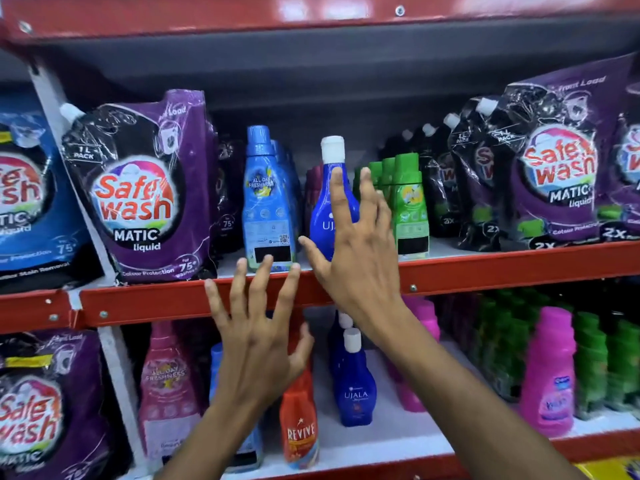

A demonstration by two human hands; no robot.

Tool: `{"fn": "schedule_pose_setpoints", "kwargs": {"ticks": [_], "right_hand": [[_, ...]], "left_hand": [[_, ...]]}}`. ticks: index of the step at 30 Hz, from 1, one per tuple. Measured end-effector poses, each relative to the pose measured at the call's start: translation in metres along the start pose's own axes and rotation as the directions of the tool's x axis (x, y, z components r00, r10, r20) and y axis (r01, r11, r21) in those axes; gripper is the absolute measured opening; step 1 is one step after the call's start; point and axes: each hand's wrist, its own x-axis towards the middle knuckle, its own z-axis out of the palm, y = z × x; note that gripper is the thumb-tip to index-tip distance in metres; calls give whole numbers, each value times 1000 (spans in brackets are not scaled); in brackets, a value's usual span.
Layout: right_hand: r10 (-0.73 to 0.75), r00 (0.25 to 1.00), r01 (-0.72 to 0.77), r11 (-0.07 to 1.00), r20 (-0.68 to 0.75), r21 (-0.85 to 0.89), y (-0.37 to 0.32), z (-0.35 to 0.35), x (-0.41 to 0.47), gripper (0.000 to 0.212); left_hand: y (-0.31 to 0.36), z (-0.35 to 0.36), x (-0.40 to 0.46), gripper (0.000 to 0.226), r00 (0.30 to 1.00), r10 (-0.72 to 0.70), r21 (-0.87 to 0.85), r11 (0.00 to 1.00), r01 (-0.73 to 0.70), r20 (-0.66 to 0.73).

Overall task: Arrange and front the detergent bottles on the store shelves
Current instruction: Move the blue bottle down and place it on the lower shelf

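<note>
Hands both raised at upper red metal shelf [194, 299]. Right hand [349, 251] has fingers spread, grip empty, in front of dark blue plastic Ujala bottle with white cap [325, 216]; contact unclear. Bottle stands upright at shelf front, between light blue bottle [266, 202] and green bottle [410, 206]. Left hand [258, 327] spread, empty, before shelf edge.

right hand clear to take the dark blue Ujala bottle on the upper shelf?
Probably yes: the right hand is open right in front of the Ujala bottle, which stands at the shelf edge; nothing lies between.
</note>
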Motion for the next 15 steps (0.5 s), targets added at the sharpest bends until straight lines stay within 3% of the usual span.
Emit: {"fn": "schedule_pose_setpoints", "kwargs": {"ticks": [6, 11, 15], "right_hand": [[70, 997, -75, 988, 41, 133, 3, 10, 7, 113], [63, 997, -47, 964, -52, 262, 9, 7, 11, 108], [65, 970, 32, 919, -233, 392, 11, -8, 15, 107]], "left_hand": [[-2, 5, 0, 82, 1000, -9, 6, 1000, 9, -13], [-2, 6, 0, 83, 1000, -2, 15, 1000, 2, -10], [-4, 8, -1, 85, 1000, 2, 14, 1000, -1, -22]]}}
